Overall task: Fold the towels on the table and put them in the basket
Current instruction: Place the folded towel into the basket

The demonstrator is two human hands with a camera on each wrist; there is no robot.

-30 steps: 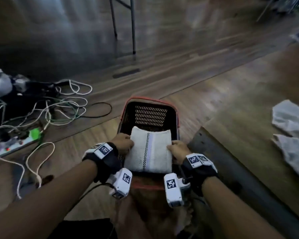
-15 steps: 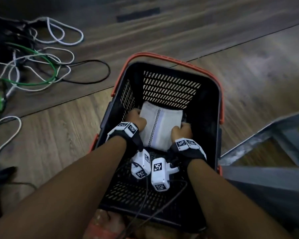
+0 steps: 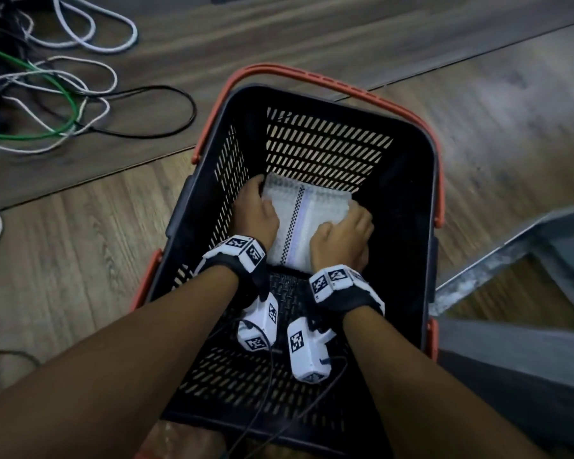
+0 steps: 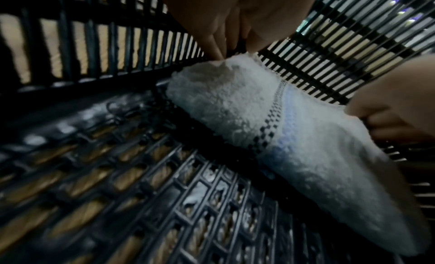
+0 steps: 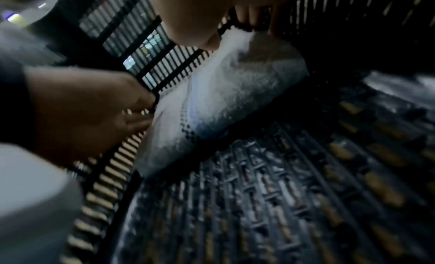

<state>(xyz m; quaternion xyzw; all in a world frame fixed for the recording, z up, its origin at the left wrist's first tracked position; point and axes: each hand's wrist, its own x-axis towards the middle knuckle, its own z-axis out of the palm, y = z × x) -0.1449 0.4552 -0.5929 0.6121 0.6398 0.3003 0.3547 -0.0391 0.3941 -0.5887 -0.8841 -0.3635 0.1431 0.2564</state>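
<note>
The towel (image 3: 307, 223) — white, folded, with a checked stripe — lies on the floor of the black basket (image 3: 408, 180), against its far slatted wall. The left hand (image 3: 256, 215) grips the towel's left edge, fingers curled round it; the right hand (image 3: 342, 240) grips the right edge the same way. Cables (image 3: 63, 104) lie on the wooden floor beyond the left hand.

fluffy terry cloth towel (image 3: 307, 223), glossy blk plastic basket (image 3: 408, 180), wood-grain floor (image 3: 80, 240)
</note>
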